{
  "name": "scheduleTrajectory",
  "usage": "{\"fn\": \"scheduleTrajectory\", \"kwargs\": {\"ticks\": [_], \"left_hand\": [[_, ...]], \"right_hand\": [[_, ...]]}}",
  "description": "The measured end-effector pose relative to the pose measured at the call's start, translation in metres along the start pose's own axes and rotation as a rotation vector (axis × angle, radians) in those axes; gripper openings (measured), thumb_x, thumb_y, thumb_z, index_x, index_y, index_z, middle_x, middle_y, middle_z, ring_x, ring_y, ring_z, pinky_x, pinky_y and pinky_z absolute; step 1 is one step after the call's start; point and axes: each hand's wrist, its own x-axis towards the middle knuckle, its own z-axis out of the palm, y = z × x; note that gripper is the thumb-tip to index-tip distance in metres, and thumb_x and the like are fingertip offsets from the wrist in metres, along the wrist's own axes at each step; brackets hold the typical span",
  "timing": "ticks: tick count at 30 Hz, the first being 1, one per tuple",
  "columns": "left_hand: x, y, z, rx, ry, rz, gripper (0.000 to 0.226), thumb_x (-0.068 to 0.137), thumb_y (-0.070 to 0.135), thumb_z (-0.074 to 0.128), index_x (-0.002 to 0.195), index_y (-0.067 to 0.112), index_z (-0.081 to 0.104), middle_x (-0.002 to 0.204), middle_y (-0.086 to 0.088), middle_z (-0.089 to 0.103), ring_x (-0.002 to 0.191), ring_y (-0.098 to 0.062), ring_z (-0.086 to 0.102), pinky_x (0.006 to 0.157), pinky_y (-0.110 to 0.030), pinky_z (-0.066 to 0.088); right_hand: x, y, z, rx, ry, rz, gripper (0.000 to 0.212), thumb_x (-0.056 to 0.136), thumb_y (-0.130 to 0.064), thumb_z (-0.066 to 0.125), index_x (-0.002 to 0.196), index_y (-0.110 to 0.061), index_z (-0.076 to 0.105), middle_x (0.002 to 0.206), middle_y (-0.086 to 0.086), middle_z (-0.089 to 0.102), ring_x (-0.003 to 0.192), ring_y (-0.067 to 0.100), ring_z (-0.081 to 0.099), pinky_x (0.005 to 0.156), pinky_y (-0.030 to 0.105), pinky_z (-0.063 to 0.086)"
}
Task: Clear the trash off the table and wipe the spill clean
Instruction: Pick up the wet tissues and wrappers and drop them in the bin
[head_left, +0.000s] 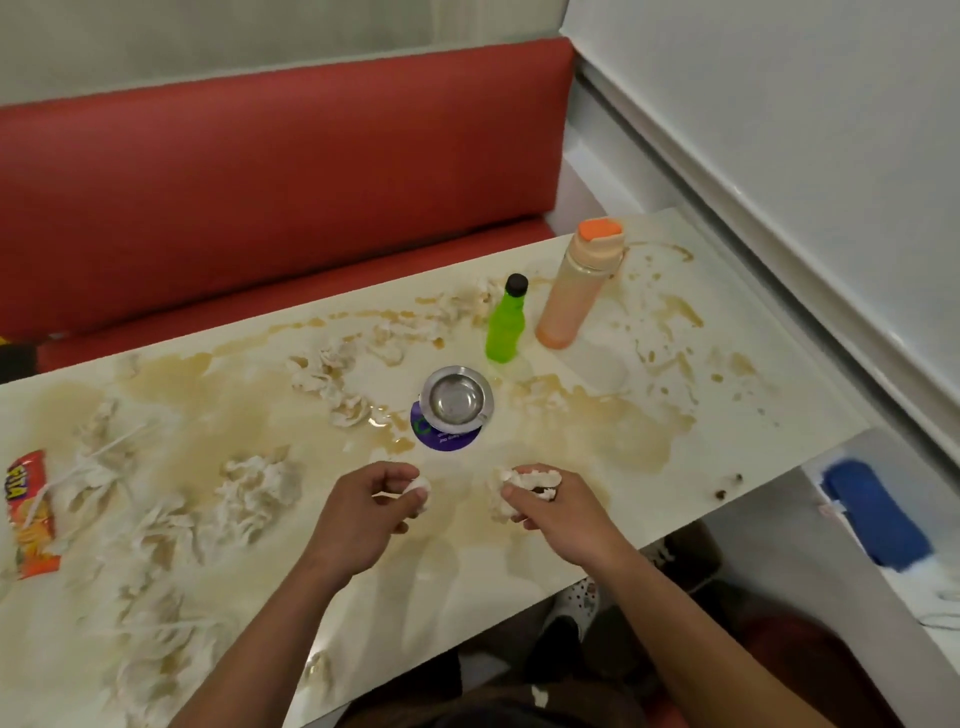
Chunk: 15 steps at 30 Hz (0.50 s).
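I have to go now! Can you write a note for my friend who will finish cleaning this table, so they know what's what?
Left hand: grips a small white tissue wad.
Right hand: grips a bigger crumpled white tissue, low over the white table.
On the table: soaked crumpled tissues, a red snack wrapper at the left edge, a green plastic bottle, an orange flask, a steel bowl on a purple round lid.
Done: little.
Left: bin the trash, wipe the brown spill.
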Motion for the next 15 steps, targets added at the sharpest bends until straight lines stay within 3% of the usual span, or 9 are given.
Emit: {"fn": "scheduleTrajectory", "kwargs": {"ticks": [6,11,15], "left_hand": [[0.02,0.029,0.081,0.103,-0.162,0.026,0.014,0.088,0.019,0.079,0.1,0.019,0.072,0.085,-0.001,0.075,0.075,-0.017,0.073,0.062,-0.027,0.055],[0.035,0.058,0.157,0.162,-0.275,0.046,0.013,0.087,0.017,0.079,0.099,0.02,0.074,0.088,-0.005,0.074,0.077,-0.019,0.073,0.061,-0.024,0.056],[0.048,0.078,0.223,0.2,-0.367,0.058,0.011,0.087,0.016,0.08,0.096,0.02,0.074,0.086,-0.003,0.073,0.076,-0.017,0.074,0.06,-0.024,0.056]], "right_hand": [[-0.012,0.031,-0.075,0.07,0.153,0.02,0.013,0.095,-0.03,0.072,0.108,-0.028,0.073,0.094,-0.002,0.078,0.085,0.019,0.074,0.08,0.037,0.06],[-0.022,0.051,-0.141,0.122,0.274,0.025,0.014,0.096,-0.028,0.072,0.109,-0.026,0.073,0.093,0.0,0.077,0.084,0.02,0.073,0.072,0.028,0.057],[-0.027,0.075,-0.195,0.152,0.376,0.044,0.012,0.095,-0.029,0.073,0.106,-0.026,0.074,0.092,0.002,0.077,0.086,0.021,0.073,0.075,0.031,0.057]]}}
